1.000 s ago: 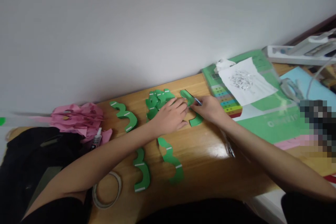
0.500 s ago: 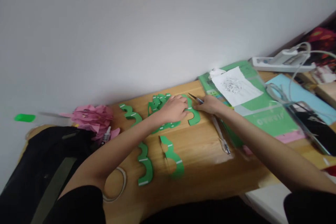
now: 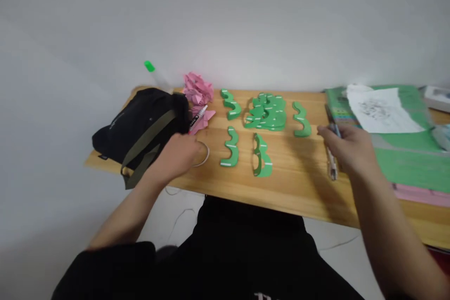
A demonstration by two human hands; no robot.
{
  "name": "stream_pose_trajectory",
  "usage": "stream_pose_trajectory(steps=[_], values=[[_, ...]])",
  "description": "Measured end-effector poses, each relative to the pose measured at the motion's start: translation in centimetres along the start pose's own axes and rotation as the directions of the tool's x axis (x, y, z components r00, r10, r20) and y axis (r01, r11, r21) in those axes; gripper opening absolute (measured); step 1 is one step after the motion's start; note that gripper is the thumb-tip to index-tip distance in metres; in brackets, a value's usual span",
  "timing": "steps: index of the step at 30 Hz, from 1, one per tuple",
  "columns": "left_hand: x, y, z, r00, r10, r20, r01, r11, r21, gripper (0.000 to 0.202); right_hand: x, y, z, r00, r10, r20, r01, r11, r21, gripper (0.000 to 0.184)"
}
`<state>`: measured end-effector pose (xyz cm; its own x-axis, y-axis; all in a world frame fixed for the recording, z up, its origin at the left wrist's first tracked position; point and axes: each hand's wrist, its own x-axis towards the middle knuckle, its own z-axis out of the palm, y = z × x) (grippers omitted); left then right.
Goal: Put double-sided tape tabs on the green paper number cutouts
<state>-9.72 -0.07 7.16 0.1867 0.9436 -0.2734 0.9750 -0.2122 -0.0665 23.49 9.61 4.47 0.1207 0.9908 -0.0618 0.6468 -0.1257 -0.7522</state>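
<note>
Four green, wavy paper strips (image 3: 233, 153) lie near a heaped green paper pile (image 3: 278, 120) on the brown wooden table (image 3: 288, 192). To their right, the right hand (image 3: 351, 146) pinches a slim, bluish, pen-like tool (image 3: 335, 129); the left hand (image 3: 181, 153), its grip unclear, nears a thin, pale ring (image 3: 207, 155).

A plain pale wall (image 3: 246, 23) (softly lit) rises behind a wooden table (image 3: 281, 192).

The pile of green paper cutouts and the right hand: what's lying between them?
In the head view, one wavy green cutout lies on the wooden table between the pile and the right hand.
</note>
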Motion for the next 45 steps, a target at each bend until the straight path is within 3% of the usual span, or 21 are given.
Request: stream_pose_trajectory(steps=[4, 6, 8, 10, 13, 16, 19, 24, 29, 34, 40, 45], values=[[-4.7, 0.4, 6.6, 0.992, -0.113, -0.051, 0.103, 0.980, -0.168, 0.013, -4.6, 0.9, 2.6, 0.995, -0.043, 0.095, 0.027, 0.986, 0.165, 0.026], [-5.7, 1.6, 8.1, 0.977, -0.159, -0.143, 0.107, 0.942, -0.318, 0.014, -6.7, 0.2, 4.0, 0.989, -0.106, 0.106, 0.073, 0.957, 0.281, 0.027], [-6.4, 3.2, 8.5, 0.935, -0.211, -0.285, 0.006, 0.813, -0.583, 0.012, -8.7, -1.0, 5.0, 0.974, -0.180, 0.139, 0.117, 0.921, 0.373, 0.028], [-6.8, 5.0, 8.2, 0.871, -0.264, -0.415, -0.183, 0.610, -0.771, 0.009, -10.6, -2.5, 5.7, 0.947, -0.244, 0.207, 0.138, 0.896, 0.423, 0.029], [-6.9, 7.4, 7.3, 0.829, -0.245, -0.502, -0.391, 0.387, -0.835, 0.005, -12.5, -3.9, 6.1, 0.893, -0.352, 0.281, 0.185, 0.856, 0.483, 0.036], [-6.2, 8.9, 6.7, 0.808, -0.212, -0.550, -0.492, 0.272, -0.827, 0.003, -13.3, -4.2, 5.9, 0.875, -0.413, 0.254, 0.244, 0.827, 0.506, 0.030], [-5.4, 9.4, 6.2, 0.803, -0.165, -0.573, -0.531, 0.240, -0.813, 0.004, -13.4, -3.9, 5.1, 0.892, -0.390, 0.228, 0.242, 0.839, 0.488, 0.028], [-4.7, 10.3, 5.3, 0.828, -0.103, -0.552, -0.525, 0.206, -0.826, 0.008, -13.5, -3.8, 4.0, 0.915, -0.313, 0.255, 0.149, 0.848, 0.508, 0.034], [-4.1, 11.2, 4.8, 0.859, -0.109, -0.500, -0.498, 0.049, -0.866, 0.051, -13.1, -3.4, 4.1, 0.918, -0.310, 0.246, 0.149, 0.847, 0.511, 0.031], [-3.3, 11.5, 4.3, 0.929, -0.063, -0.366, -0.369, -0.060, -0.927, 0.066, -12.5, -3.5, 3.9, 0.919, -0.343, 0.195, 0.204, 0.837, 0.508, 0.016], [-2.2, 11.4, 3.6, 0.969, 0.025, -0.244, -0.233, -0.217, -0.948, 0.057, -12.0, -3.7, 3.3, 0.915, -0.367, 0.166, 0.249, 0.840, 0.483, 0.013], [-1.7, 11.0, 2.4, 0.960, 0.084, -0.266, -0.230, -0.301, -0.925, 0.049, -10.2, -3.1, 2.8, 0.914, -0.345, 0.213, 0.182, 0.819, 0.545, 0.034]])
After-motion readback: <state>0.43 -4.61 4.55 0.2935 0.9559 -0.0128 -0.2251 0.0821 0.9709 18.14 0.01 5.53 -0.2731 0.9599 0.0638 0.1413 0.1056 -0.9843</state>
